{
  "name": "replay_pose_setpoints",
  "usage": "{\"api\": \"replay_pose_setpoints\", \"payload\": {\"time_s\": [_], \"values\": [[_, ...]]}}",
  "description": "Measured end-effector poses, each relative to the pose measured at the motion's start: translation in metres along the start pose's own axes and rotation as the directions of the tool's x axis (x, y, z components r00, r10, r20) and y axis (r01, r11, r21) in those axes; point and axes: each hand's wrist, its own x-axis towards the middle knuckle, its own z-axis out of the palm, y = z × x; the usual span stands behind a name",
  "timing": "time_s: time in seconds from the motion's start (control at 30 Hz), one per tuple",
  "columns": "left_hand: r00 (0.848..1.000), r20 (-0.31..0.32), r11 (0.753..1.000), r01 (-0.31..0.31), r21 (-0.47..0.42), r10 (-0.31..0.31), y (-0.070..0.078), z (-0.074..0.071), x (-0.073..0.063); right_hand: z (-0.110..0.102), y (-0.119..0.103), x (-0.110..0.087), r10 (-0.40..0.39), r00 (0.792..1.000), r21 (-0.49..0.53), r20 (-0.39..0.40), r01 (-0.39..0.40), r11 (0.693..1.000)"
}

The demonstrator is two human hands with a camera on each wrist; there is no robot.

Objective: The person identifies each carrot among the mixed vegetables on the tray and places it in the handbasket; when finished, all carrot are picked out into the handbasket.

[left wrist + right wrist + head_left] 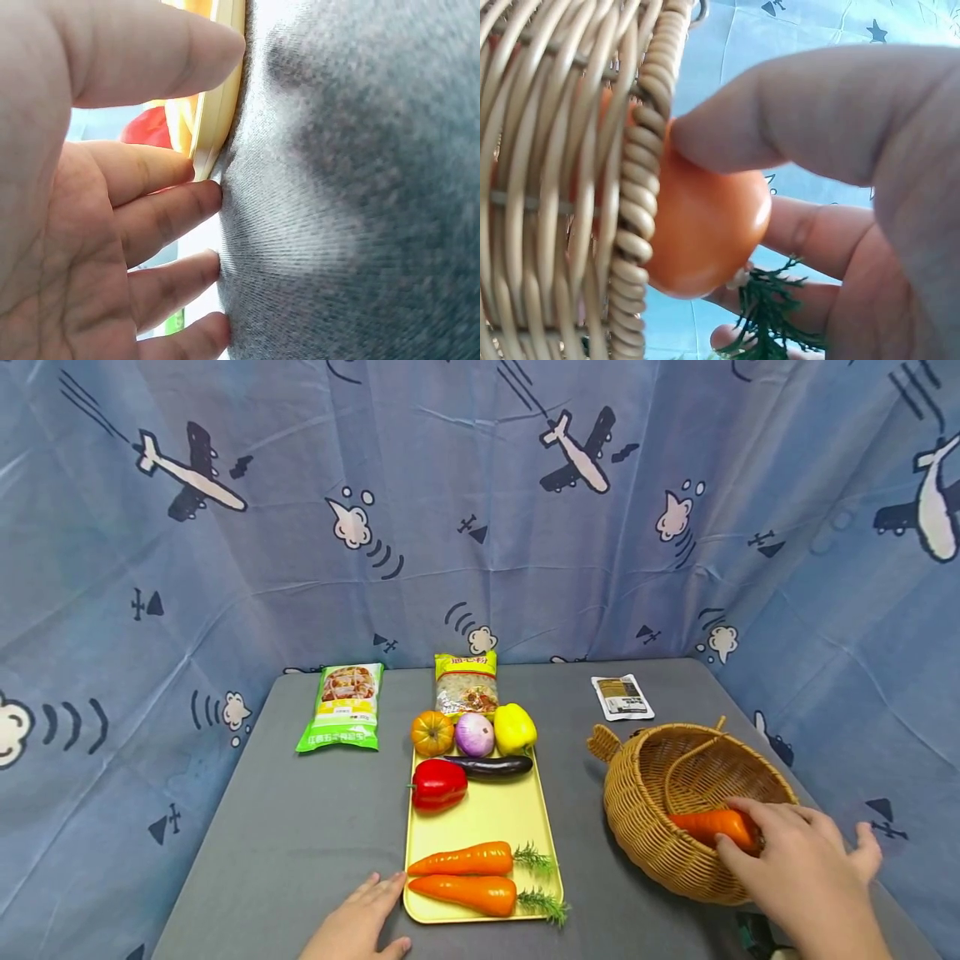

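At the wicker basket [652,827] on the right, my right hand [806,860] grips an orange carrot [708,827] by its thick end. The carrot's tip points into the basket, and in the right wrist view its green top [772,307] hangs below the thumb and fingers. My left hand [360,922] rests on the table with fingers extended, its fingertips at the left edge of the yellow tray [480,822]. Two carrots [465,860] lie side by side at the tray's near end. Farther up are a red bell pepper [438,785] and an eggplant [498,767].
A pumpkin [432,732], a purple onion [475,735] and a yellow pepper [514,729] line the tray's far end. Behind them lies a noodle packet [466,685]. A green food bag [345,706] is at left, a small white pouch [622,697] near the basket.
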Motion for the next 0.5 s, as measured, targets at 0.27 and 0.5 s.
{"api": "replay_pose_setpoints", "payload": {"time_s": [0.27,0.5], "values": [[1.000,0.001,1.000,0.007,-0.002,-0.007,0.0013,-0.0002,-0.0005,0.0039,0.0006,0.0008,-0.017,1.000,0.001,-0.008,0.017,1.000],[0.999,0.016,0.999,0.042,-0.012,-0.042,0.0038,-0.0003,0.0008,0.0062,-0.0075,0.0000,-0.066,0.992,0.060,-0.109,0.073,0.996]]}}
